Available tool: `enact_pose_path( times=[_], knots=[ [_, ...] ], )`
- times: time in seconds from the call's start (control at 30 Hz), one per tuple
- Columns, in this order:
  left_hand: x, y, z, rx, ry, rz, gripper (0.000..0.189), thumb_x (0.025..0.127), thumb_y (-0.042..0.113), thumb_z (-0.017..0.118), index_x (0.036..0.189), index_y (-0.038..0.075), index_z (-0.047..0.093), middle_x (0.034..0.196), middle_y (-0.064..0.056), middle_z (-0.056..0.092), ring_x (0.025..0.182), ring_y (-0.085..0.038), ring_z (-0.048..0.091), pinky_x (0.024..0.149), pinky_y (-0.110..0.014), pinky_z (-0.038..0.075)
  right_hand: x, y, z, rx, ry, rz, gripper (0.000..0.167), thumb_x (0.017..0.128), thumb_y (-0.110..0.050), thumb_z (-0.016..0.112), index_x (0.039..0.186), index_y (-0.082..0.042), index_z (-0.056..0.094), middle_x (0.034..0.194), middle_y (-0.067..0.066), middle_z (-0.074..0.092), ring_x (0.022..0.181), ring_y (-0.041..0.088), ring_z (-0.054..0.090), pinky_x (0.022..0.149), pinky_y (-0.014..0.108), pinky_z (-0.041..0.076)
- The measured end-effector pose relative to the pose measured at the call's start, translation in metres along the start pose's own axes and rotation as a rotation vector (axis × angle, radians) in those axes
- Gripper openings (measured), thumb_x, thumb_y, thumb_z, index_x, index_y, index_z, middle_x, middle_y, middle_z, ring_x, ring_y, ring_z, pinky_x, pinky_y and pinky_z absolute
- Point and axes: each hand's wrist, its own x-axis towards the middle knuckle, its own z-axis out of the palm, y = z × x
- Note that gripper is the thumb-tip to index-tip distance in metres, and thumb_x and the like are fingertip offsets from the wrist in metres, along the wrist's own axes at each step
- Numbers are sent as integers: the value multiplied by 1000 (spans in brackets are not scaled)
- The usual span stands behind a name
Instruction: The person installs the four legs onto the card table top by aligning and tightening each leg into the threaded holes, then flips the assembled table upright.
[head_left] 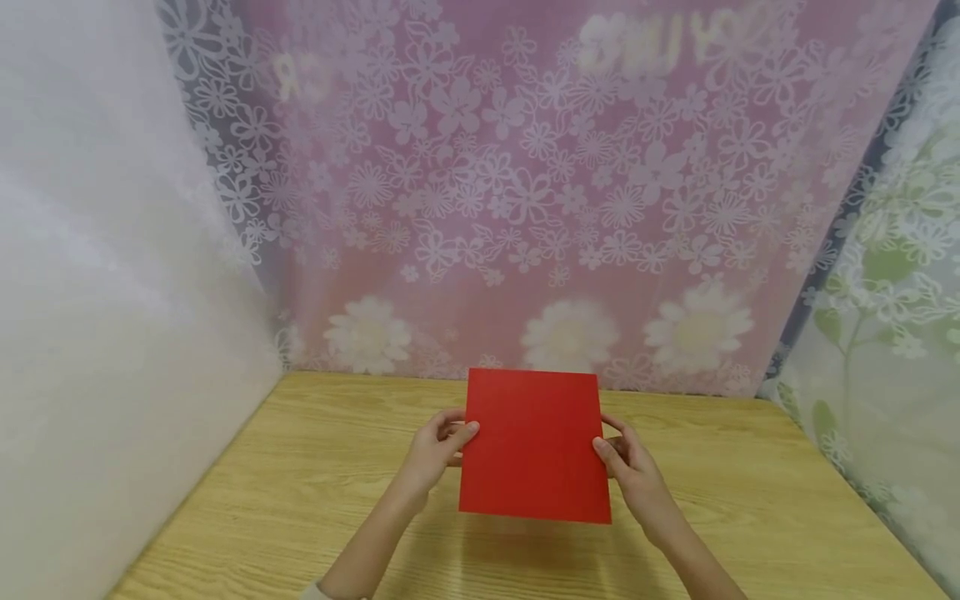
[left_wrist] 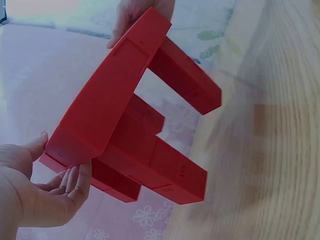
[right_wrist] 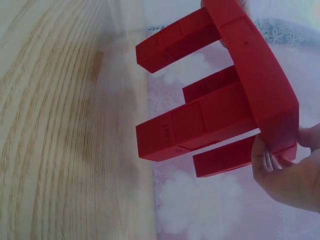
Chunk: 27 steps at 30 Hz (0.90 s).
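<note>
A small red stool (head_left: 532, 446) with a flat square top and several blocky legs is held above the table. In the head view only its top shows; the legs (left_wrist: 165, 162) appear in both wrist views, pointing down toward the wood. My left hand (head_left: 431, 454) grips the left edge, thumb on top and fingers curled beneath. On the opposite edge, my right hand (head_left: 633, 475) holds on in the same way. Small raised or printed marks, one reading 119, are on a leg (right_wrist: 197, 122) in the right wrist view.
Below the stool lies a wood-grain tabletop (head_left: 300, 500). A pink flowered curtain (head_left: 480, 208) hangs along the back edge. White sheeting (head_left: 112, 292) stands on the left, and a leaf-patterned sheet (head_left: 885, 350) on the right.
</note>
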Motion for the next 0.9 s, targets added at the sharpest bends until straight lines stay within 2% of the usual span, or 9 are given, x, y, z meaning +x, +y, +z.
enact_pose_path(
  times=[0.17,0.3,0.4,0.53,0.67,0.9],
  knots=[
    [-3,5,-5,-76,-68,-69,60,87,28,65,129,-7,42,108,-14,56,87,-19,55,76,-34,50,-1,-3,0,38,-4,27,48,98,-21,47,139,-6,28,100,14,54,86,17,55,75,30,47],
    [-7,7,-9,-124,-133,-80,59,86,17,64,133,-6,38,112,-17,53,92,-20,57,79,-35,48,-2,-4,-2,58,-25,54,47,98,-22,47,139,-9,28,99,14,53,87,19,54,77,34,46],
    [-10,7,-13,-160,-172,-74,62,86,13,64,139,-1,33,112,-17,53,95,-22,57,81,-35,48,-3,-4,-4,84,-57,80,48,98,-25,46,140,-12,27,103,15,52,91,20,54,80,35,45],
    [-11,4,-17,-176,-189,-54,68,88,17,63,144,12,26,115,-18,51,100,-24,54,83,-37,47,-5,-5,-7,122,-101,105,51,97,-25,48,141,-15,27,109,16,49,97,22,51,82,36,44],
    [-12,3,-20,-164,-200,-37,66,90,18,61,146,20,26,117,-19,48,104,-26,51,83,-38,46,-7,-4,-10,155,-155,107,55,96,-21,50,144,-19,24,111,16,47,102,25,47,84,34,43],
    [-14,4,-20,-177,-227,-40,63,91,16,60,145,20,28,113,-17,50,100,-23,52,84,-38,46,-7,-4,-13,204,-196,109,57,96,-20,50,146,-19,22,114,16,44,104,25,45,85,31,42]
  ],
)
